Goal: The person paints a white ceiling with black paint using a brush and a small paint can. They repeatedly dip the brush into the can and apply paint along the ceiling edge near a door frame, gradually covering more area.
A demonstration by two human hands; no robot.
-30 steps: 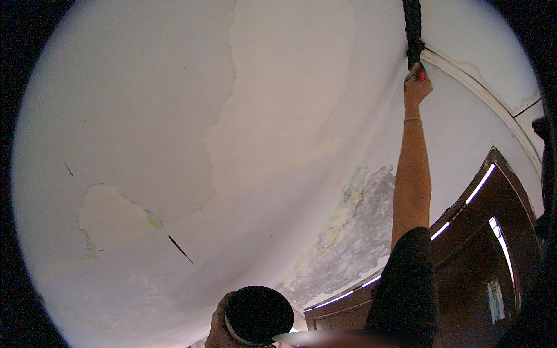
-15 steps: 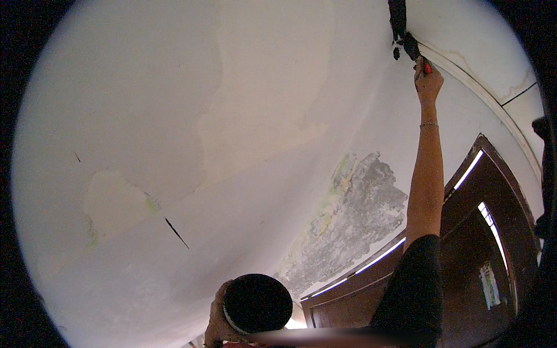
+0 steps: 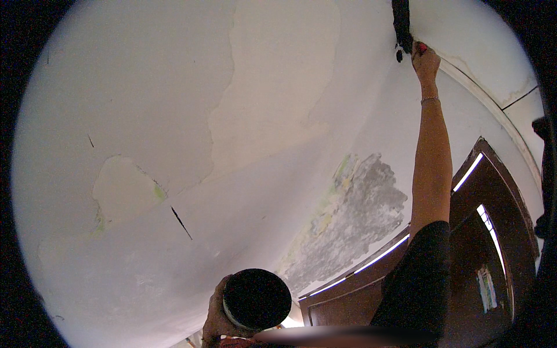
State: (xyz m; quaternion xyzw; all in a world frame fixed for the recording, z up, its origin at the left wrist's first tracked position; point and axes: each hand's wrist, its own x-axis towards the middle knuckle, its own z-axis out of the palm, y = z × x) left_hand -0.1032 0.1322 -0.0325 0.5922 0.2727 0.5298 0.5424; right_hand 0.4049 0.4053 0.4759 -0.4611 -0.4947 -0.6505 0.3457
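Observation:
High at the upper right, my right hand [image 3: 426, 61] is closed round a small paintbrush with a red handle [image 3: 422, 48]. The brush's dark end meets a black painted strip [image 3: 401, 23] running down the wall beside the ceiling edge, and I cannot separate the two clearly. At the bottom, my left hand [image 3: 215, 318] grips the side of a round can [image 3: 231, 322]. Its round opening looks black, apparently with black paint inside; the fingers behind the can are hidden.
The pale wall [image 3: 278, 69] has patchy coating, with a rough grey bare patch [image 3: 362, 214] and a thin dark crack [image 3: 181, 223]. A brown wooden door frame [image 3: 493, 180] stands at the right, below a curved ceiling moulding [image 3: 481, 84].
My right hand has moved up a little with the paintbrush, along the black strip, so less of the dark brush end shows. My left hand still holds the can in nearly the same place.

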